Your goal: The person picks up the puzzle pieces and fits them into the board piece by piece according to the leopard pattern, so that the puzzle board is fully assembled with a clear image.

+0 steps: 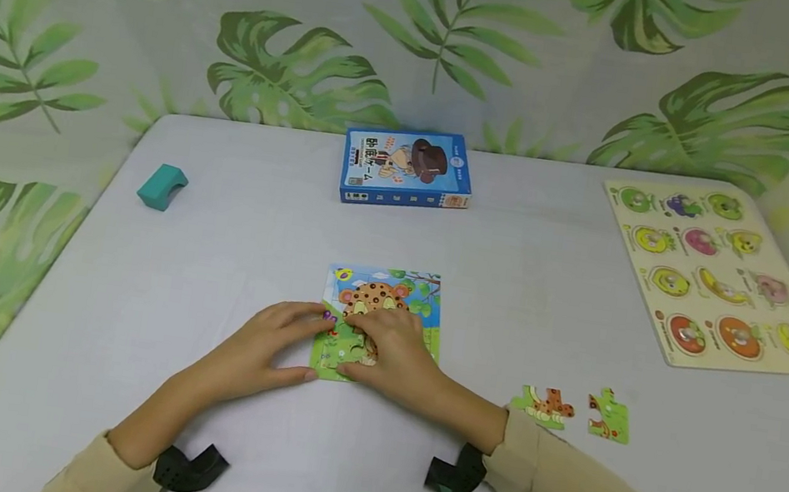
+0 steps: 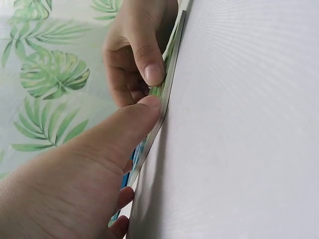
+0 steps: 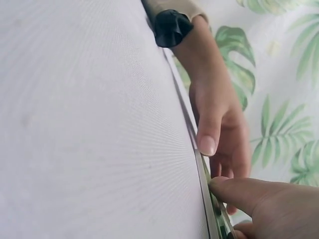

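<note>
A square jigsaw puzzle board (image 1: 426,288) with a spotted leopard picture lies at the middle of the table. My right hand (image 1: 397,356) reaches over its lower half, thumb and index finger pinching a green puzzle piece (image 1: 342,346) at the lower left, and hides part of the picture. My left hand (image 1: 266,350) rests at the board's left side, its fingertips on the left edge and its thumb at the lower left corner. In the left wrist view, that thumb (image 2: 144,107) touches the board's edge (image 2: 172,74) close to the right thumb.
Two loose puzzle pieces, one spotted (image 1: 549,406) and one mostly green (image 1: 611,417), lie beside the right forearm. A blue game box (image 1: 405,168) stands behind the puzzle. At right is a wooden fruit puzzle board (image 1: 674,306); at far left, a teal arched block (image 1: 162,186).
</note>
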The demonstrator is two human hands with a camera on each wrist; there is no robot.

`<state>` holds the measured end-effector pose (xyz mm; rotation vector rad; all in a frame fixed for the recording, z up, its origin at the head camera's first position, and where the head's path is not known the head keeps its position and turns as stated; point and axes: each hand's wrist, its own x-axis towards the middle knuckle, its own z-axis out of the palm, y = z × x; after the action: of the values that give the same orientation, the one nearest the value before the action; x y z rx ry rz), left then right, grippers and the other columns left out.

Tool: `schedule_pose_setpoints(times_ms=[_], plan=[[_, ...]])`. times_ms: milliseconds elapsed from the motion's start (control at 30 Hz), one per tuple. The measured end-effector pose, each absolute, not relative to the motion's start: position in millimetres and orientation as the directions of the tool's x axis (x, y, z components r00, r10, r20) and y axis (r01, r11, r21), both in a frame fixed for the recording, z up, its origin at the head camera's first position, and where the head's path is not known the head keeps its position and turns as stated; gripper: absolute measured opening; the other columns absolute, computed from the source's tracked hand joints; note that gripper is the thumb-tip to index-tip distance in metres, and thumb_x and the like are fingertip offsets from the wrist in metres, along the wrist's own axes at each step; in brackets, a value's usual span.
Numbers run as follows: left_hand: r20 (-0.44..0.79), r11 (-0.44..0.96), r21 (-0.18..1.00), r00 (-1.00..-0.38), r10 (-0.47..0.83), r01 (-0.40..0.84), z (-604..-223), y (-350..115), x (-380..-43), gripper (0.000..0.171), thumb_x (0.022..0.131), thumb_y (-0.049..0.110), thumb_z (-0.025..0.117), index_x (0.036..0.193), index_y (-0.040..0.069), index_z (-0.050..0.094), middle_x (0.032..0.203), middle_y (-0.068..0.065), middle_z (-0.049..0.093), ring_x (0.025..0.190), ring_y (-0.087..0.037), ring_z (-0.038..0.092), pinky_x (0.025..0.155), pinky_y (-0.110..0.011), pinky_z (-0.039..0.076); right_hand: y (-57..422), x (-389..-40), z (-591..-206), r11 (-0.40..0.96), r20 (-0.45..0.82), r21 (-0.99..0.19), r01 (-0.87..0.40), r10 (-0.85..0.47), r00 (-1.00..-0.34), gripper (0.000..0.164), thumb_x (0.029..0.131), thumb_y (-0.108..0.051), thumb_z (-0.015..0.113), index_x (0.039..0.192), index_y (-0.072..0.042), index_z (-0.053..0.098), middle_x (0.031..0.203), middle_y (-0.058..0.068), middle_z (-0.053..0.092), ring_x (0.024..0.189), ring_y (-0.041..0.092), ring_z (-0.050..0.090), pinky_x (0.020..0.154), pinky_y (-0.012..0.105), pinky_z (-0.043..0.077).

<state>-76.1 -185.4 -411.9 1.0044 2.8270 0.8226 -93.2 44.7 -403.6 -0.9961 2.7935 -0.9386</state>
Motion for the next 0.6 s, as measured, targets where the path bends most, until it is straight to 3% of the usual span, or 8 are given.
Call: schedule_pose_setpoints(times_ms=[267,600], plan=[[0.204,0.602,0.454,-0.735,0.647,0.656,-411.3,-186.1,-76.6,0.041,0.081,0.038,0.064,0.119,0.025,0.06,0.134,-0.005,0.04,0.124,-0.024,0.032,0.099,-0.046,0.025,41.7,-94.6,-404.4,0.624,0.158,-0.545,-0.56,-0.58,-0.799,0.055,0.069,-0.042,0.075,0.113,-0.012,0.062,0.101,-0.004,0.056,0.099,0.017,0.041,0.088,0.038,0.025],[0.16,0.606,0.485,-0.746,0.647,0.63,-409.6,-185.9,-75.2,0.04,0.079,0.037,0.067,0.118,0.027,0.062,0.136,-0.007,0.038,0.124,-0.026,0.031,0.099,-0.048,0.024,46.1,-94.2,-401.6,0.636,0.093,-0.51,-0.579,-0.628,-0.772,0.059,0.073,-0.049,0.069,0.121,-0.018,0.059,0.103,-0.007,0.047,0.102,0.017,0.036,0.09,0.042,0.024]])
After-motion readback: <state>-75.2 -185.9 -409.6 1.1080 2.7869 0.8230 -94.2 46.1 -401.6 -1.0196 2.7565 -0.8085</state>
